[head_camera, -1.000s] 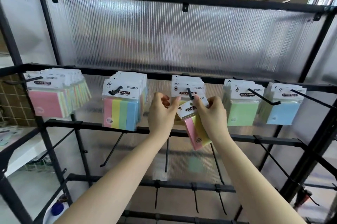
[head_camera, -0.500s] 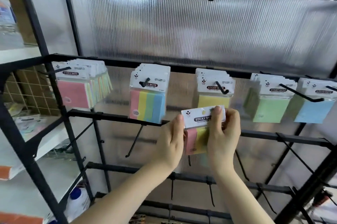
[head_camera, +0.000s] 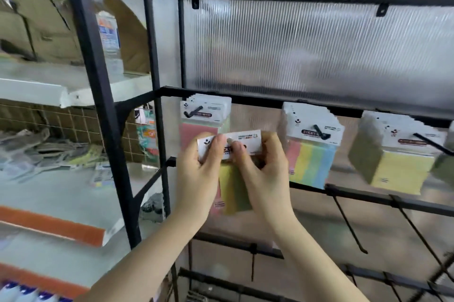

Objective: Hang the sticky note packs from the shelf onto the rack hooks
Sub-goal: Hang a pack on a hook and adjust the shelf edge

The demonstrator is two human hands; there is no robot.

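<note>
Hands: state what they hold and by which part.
Both hands, left and right, pinch one sticky note pack by its white header card, one at each end, thumbs on the front.

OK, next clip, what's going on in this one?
A person is stocking a black display rack with sticky note packs. Both hands pinch the white header card of one multicoloured pack: the left hand at its left end, the right hand at its right. The pack is off any hook, held in front of the pink stack on the leftmost hook. Further right hang a rainbow stack and a yellow stack. The lower hooks are bare.
</note>
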